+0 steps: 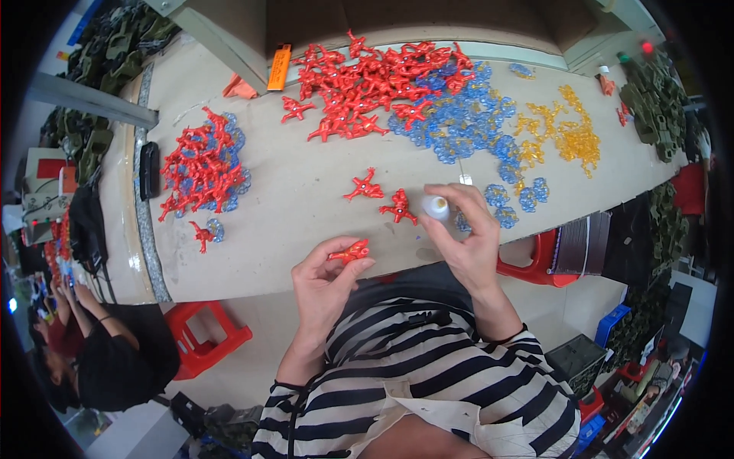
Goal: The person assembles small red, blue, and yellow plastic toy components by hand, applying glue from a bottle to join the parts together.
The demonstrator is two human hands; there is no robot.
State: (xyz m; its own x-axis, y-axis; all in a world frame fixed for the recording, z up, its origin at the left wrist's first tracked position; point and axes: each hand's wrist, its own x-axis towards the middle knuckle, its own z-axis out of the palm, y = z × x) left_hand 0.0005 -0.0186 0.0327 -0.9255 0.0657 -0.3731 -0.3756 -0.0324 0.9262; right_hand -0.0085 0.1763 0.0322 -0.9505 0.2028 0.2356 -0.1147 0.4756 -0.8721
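My left hand [319, 284] pinches a small red toy figure [352, 251] between thumb and fingers, just over the table's near edge. Held in my right hand [472, 249] is a small white bottle [435, 207], its round end facing up. Beside the bottle lies one red figure [399, 206], with another figure [364, 185] a little farther off. A few clear blue plastic pieces [505, 217] rest to the right of my right hand, and one is partly hidden behind its fingers.
Farther back spread a big heap of red figures [367, 88], a blue pile [459, 126] and yellow pieces [577, 138]. At left, a mixed heap [205, 164] sits near a black object [149, 170]. A red stool [202, 336] and a seated person [126, 352] are at lower left.
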